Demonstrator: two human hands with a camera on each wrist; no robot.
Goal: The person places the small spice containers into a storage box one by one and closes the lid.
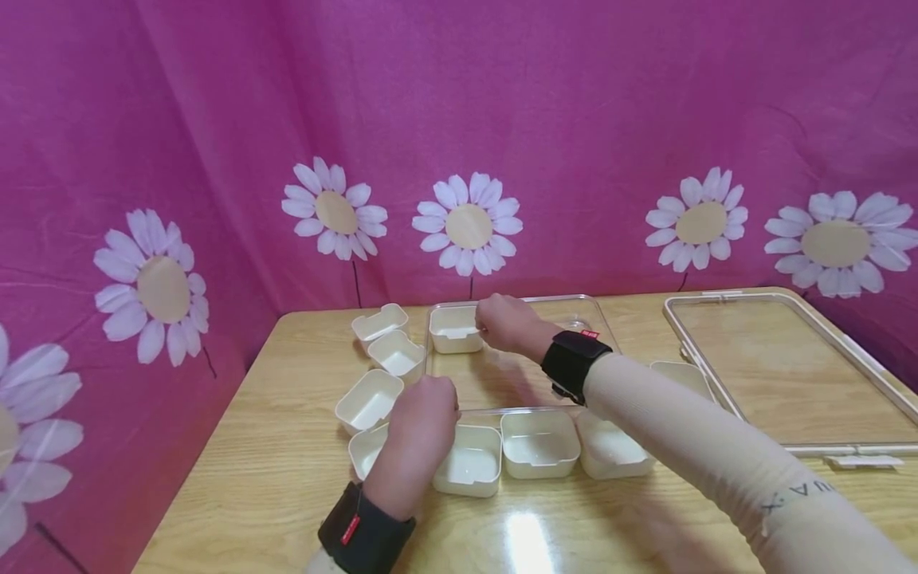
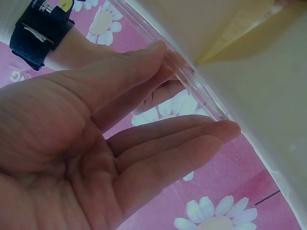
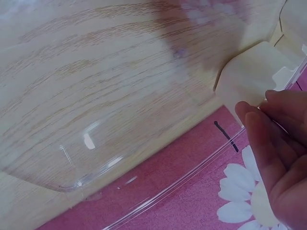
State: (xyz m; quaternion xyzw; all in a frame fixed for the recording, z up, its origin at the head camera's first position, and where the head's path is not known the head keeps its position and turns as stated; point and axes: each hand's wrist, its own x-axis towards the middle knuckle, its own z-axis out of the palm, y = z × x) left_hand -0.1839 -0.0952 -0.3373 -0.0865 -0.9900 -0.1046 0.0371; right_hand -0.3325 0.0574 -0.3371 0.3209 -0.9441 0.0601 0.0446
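Note:
A shallow clear plastic bin (image 1: 527, 375) lies on the wooden table, with a small cream box (image 1: 455, 330) in its back left corner. My right hand (image 1: 511, 323) reaches over the bin and pinches that box's right side, its fingertips (image 3: 249, 112) at the box wall. At the bin's near left corner, my left hand (image 1: 425, 418) pinches the clear rim (image 2: 192, 84) between thumb and forefinger, its other fingers stretched along it. More cream boxes stand close by the left hand, among them one box (image 1: 469, 462) just to its right and one (image 1: 369, 399) to its left.
Several cream boxes line the bin's left and near sides, such as one (image 1: 541, 446) in front and one (image 1: 397, 353) at the left. A clear lid with a white frame (image 1: 706, 383) lies at the right. A pink flowered cloth (image 1: 574, 96) hangs behind the table.

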